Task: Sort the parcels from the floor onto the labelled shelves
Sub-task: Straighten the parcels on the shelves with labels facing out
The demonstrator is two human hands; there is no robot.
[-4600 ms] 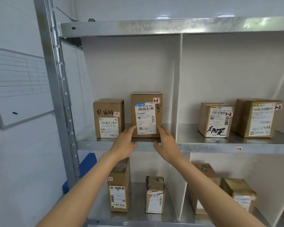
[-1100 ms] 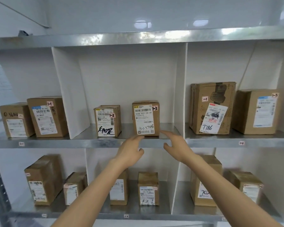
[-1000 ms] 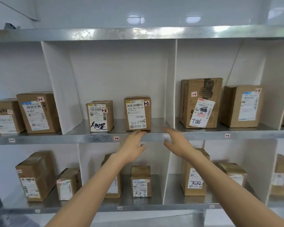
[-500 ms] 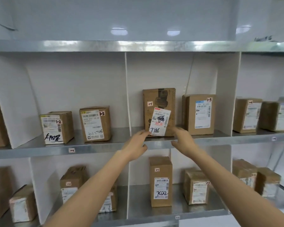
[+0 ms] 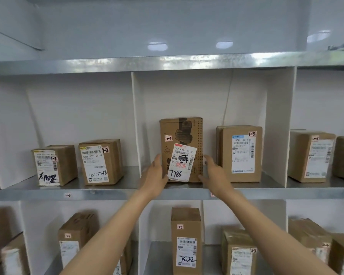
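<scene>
Shelf (image 5: pixel 107 192) bears parcel (image 5: pixel 181 132); left hand (image 5: pixel 155 176), right hand (image 5: pixel 214 176) flank it, perhaps touching.

Shelf tag (image 5: pixel 211 194) half behind the right wrist (image 5: pixel 225 192), lower-left parcels (image 5: pixel 14 257) blurred and edge-cropped.

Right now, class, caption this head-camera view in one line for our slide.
Left hand and right hand flank the parcel marked 7786 on the shelf.
</scene>
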